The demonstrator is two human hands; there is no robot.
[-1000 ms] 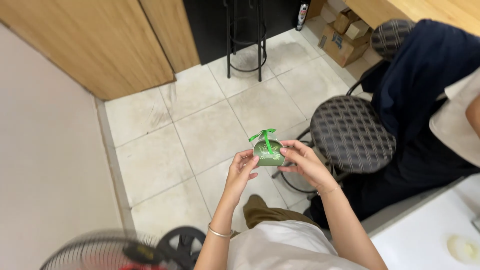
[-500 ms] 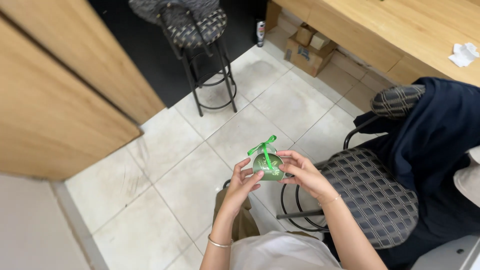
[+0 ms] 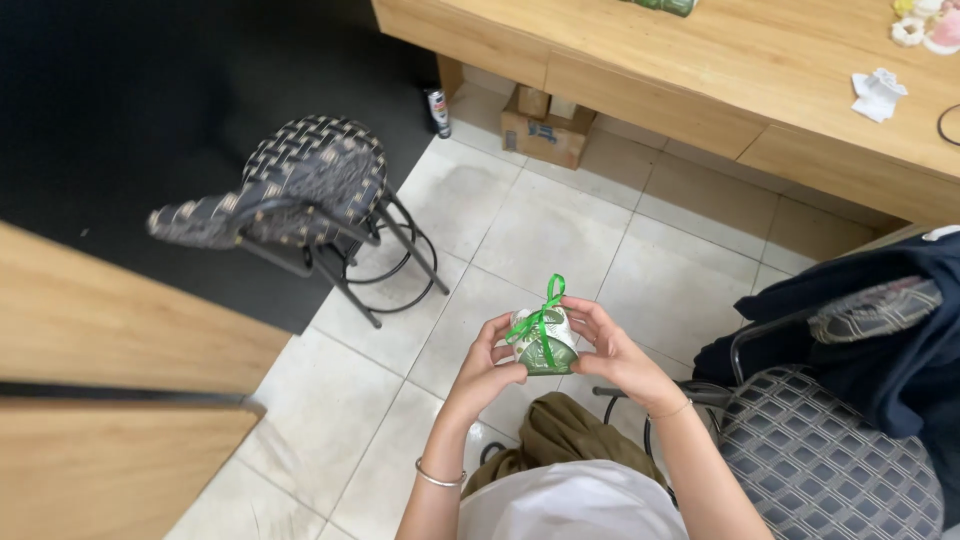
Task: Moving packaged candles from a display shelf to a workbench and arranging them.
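Note:
A small green-and-white wrapped parcel (image 3: 546, 343) tied with a bright green ribbon (image 3: 540, 316) is held in front of me over the tiled floor. My left hand (image 3: 485, 366) cups its left side and underside, with a thin bracelet on that wrist. My right hand (image 3: 612, 348) grips its right side, fingers curled over the top near the ribbon bow. Both hands touch the parcel together.
A woven-seat metal stool (image 3: 310, 190) stands at the left on a dark mat (image 3: 150, 120). A wooden desk (image 3: 720, 70) runs along the top, with a cardboard box (image 3: 545, 128) under it. A chair draped with dark cloth (image 3: 860, 400) is at the right; wooden panels (image 3: 110, 400) at the left.
The view has swung toward the desk and stool. Both hands still hold the parcel in the same grip, its ribbon bow standing up.

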